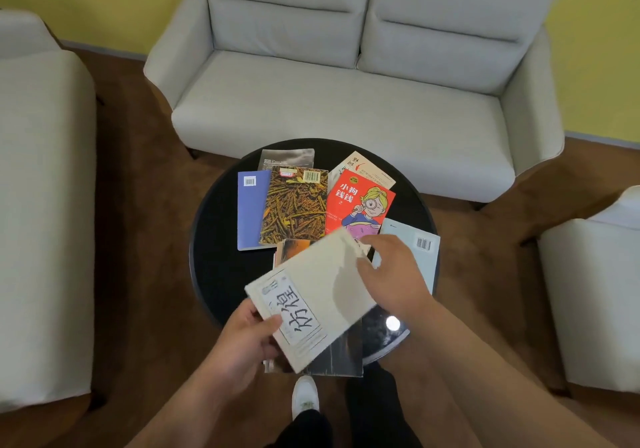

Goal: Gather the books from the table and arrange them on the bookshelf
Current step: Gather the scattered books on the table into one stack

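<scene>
A round black table is hemmed by a sofa on the far side, floor showing between. Books are spread over its far half. Above the near edge a cream book is gripped at its near corner by the left hand. Its far corner is met by the bent fingers of the right hand, grip unclear.

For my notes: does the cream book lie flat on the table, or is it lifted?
Lifted: the cream book is off the table; the left grip holds its near corner, the right grip its far corner.
</scene>
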The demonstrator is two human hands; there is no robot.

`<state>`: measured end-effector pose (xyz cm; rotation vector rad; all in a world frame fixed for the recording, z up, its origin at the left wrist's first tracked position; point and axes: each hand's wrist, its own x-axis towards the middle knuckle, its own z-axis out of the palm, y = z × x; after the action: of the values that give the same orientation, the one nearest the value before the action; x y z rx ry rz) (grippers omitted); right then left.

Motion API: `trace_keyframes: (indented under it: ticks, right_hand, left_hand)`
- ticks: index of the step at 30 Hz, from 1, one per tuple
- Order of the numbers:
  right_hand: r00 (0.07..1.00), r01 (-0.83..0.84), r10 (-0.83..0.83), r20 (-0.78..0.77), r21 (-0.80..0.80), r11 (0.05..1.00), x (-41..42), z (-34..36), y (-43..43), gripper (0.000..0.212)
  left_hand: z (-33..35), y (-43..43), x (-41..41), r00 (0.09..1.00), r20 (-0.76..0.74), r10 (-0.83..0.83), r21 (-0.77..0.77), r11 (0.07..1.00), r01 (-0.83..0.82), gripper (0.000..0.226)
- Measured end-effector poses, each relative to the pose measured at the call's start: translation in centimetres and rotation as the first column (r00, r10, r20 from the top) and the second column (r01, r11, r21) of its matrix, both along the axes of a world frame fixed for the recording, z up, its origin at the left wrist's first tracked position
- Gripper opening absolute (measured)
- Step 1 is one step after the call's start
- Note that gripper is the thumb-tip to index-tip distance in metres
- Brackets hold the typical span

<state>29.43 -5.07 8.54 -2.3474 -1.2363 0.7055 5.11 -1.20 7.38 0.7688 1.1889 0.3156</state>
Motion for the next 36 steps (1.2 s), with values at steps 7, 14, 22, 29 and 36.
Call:
trace_keyframes:
  ticks: [7, 14, 22, 29, 36]
  right_hand:
    - [0.857, 0.144, -0.286, -0.429, -0.333, 0.932, -3.5, -4.3, -5.2, 0.079]
    - [0.698, 0.285, -0.326, -0.637, -0.171, 0.943, -3.7, -5.0, -3.8, 0.061]
    - [0.535, 0.356, -0.297, -0.791, -0.107, 0.928, -5.3, -6.3, -2.0, 0.062]
    - [0.587, 0.305, -0.231, -0.776, -0.053, 0.951, -5.0, -7.2, -2.7, 0.067]
    - [0.61, 0.219, -0.125, -0.782, 0.015, 0.976, -4.4, -7.2, -3.4, 0.06]
  left_hand:
    - [0.4, -3.1, -1.4, 0.911, -0.213, -0.353, -0.044, 0.935, 0.352, 0.029]
    - [-0.9, 0.5, 0.2, 0.869, -0.473, -0.149, 0.347, 0.875, 0.338, 0.058]
    - [-4.7, 2.1, 4.1, 0.995, 0.009, -0.095, 0.182, 0.979, 0.092, 0.047]
    - [-5.2, 1.4, 3.7, 0.982, -0.161, -0.098, 0.393, 0.906, 0.155, 0.049]
    - [-4.8, 0.6, 4.3, 0.953, -0.279, -0.115, 0.533, 0.807, 0.254, 0.051]
